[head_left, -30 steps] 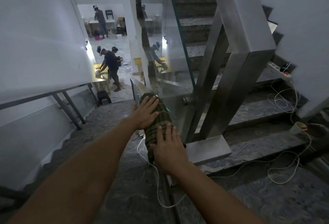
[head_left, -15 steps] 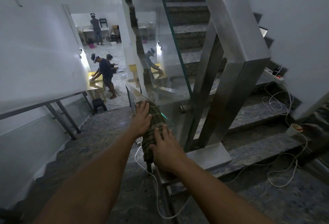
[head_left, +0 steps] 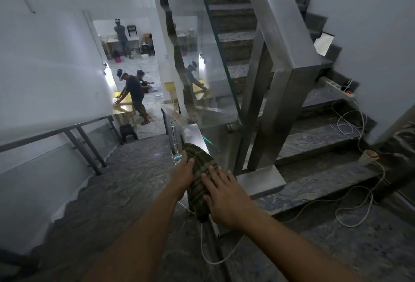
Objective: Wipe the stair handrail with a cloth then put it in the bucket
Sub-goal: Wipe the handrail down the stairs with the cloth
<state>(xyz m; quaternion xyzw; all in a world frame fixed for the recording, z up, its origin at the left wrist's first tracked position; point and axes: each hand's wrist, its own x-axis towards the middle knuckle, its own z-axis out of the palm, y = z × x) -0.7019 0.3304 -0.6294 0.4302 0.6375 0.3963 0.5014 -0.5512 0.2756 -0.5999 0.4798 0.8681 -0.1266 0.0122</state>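
A dark green striped cloth (head_left: 199, 174) is draped over the steel stair handrail (head_left: 190, 131), which slopes down and away in front of me. My left hand (head_left: 183, 175) grips the cloth's left side, fingers curled around the rail. My right hand (head_left: 224, 196) presses flat on the cloth's near right part, fingers spread. The rail under the cloth is hidden. No bucket shows near me.
A tall steel post and glass panel (head_left: 280, 93) rise just right of the rail. White cables (head_left: 350, 205), a power strip (head_left: 336, 88) and a cup (head_left: 368, 157) lie on the steps at right. Stairs descend left toward people at a yellow table (head_left: 122, 107).
Both hands slid the cloth back along the rail toward me; my left hand shifted from flat on top to the cloth's left side. More bare rail shows beyond the cloth.
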